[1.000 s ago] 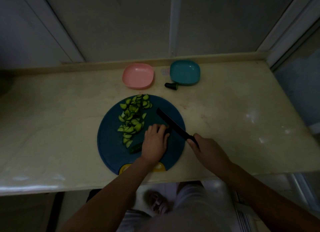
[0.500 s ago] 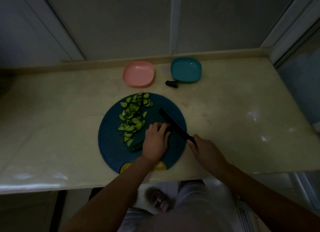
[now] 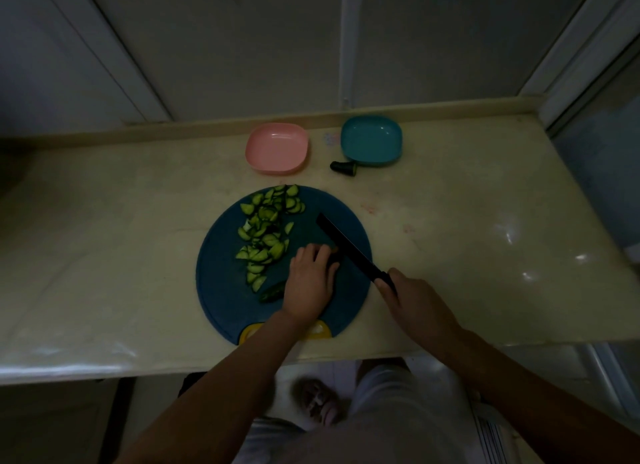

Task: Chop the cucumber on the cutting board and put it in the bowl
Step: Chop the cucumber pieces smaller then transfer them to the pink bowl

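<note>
On round board point(image 3: 221, 290), half-moon cucumber slices point(image 3: 266, 231)

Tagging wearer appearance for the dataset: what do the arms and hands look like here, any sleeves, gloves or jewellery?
Both arms are bare from wrist to the frame edge: no sleeves show. The left hand and right hand are ungloved, with no rings, watch or bands visible, though the dim light could hide small items. No markings can be made out on either forearm.
</note>
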Tool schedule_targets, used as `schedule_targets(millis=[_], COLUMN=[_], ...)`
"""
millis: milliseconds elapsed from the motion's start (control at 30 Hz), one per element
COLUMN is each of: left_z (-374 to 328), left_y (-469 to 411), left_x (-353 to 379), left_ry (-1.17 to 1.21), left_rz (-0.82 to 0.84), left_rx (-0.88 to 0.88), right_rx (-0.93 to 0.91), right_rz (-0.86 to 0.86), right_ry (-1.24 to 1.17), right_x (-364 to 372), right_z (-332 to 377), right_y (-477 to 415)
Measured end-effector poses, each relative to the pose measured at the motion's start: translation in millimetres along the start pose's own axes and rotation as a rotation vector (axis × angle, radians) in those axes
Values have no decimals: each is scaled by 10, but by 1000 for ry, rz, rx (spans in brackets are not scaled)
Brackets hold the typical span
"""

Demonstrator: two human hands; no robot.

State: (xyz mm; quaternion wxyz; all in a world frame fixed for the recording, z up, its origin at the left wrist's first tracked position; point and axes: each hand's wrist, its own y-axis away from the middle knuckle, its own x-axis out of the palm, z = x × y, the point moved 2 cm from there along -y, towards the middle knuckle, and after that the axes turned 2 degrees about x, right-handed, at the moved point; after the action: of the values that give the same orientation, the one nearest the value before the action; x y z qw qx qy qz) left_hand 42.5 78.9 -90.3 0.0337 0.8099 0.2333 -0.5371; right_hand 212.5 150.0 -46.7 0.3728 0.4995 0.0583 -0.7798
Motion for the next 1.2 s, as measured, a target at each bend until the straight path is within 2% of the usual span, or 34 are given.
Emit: schedule_targets(millis=[633,1000,1200], left_z=[0,-11,-25], left_y=[0,-6,-5], left_x=[6,-6,-31], left_ry=[-4,22,45], left_rz=[1,3,7], left_rx=[-10,-9,2], right_rx=[-24,-21,9], right_rz=[-20,52,24], right_ry=[99,71,8], right_x=[-23,31,69], right_z=[35,13,-23], right_y=[43,-64,-34])
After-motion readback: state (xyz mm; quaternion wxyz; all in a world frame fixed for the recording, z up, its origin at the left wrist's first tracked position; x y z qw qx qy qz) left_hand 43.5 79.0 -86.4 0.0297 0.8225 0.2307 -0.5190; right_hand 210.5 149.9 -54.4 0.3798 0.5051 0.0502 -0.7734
